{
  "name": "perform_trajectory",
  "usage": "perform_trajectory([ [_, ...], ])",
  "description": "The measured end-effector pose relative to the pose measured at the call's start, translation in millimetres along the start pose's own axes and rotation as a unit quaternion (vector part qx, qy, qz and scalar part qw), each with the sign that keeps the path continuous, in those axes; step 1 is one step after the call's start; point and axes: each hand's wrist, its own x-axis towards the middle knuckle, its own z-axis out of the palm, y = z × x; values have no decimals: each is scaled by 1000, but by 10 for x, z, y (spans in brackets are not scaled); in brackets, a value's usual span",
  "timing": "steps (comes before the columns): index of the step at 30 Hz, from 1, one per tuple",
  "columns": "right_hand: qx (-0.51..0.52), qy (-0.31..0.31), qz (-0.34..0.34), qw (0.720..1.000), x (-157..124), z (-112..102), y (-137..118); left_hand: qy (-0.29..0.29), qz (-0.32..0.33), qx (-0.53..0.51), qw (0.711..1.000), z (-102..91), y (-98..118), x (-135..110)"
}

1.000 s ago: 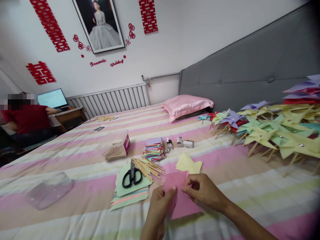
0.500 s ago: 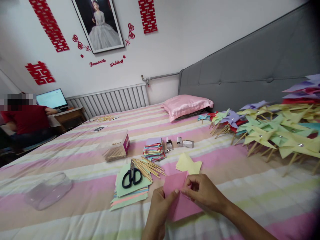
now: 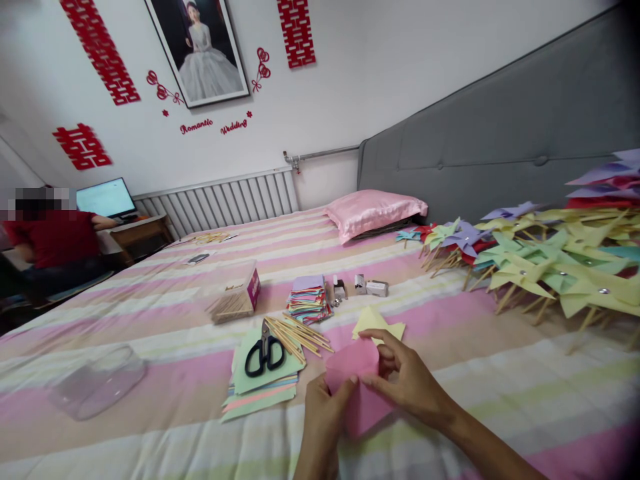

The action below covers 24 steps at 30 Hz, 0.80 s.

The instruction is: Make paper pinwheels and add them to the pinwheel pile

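A pink paper sheet [image 3: 353,363] is held over the striped bed [image 3: 150,333], its far corner curled back toward me. My left hand [image 3: 323,413] pinches its near left edge. My right hand [image 3: 407,380] grips the right side, fingers curled over the folded corner. Just beyond lies a yellow paper piece [image 3: 377,321]. Black scissors [image 3: 265,352] rest on a stack of coloured sheets [image 3: 260,383], next to a bundle of wooden sticks [image 3: 297,333].
A heap of finished paper pinwheels [image 3: 550,263] fills the right side by the grey headboard. A stack of small paper squares [image 3: 307,300], a box of sticks [image 3: 235,300], small metal pieces [image 3: 370,287] and a clear plastic container [image 3: 97,380] lie on the bed. A person in red [image 3: 50,243] sits far left.
The pink sheet's far corner has been folded over toward me; my right hand has lifted and moved up with it. My left hand keeps its pinch.
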Motion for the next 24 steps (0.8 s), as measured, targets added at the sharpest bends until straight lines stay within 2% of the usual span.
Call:
perform_trajectory([
  [6, 22, 32, 4, 999, 24, 6, 47, 17, -18, -12, 1000, 39, 9, -39],
  [11, 33, 40, 15, 999, 33, 3, 71, 3, -43, -15, 999, 47, 0, -38],
  [24, 41, 100, 39, 993, 64, -54, 95, 10, -51, 6, 999, 26, -17, -2],
])
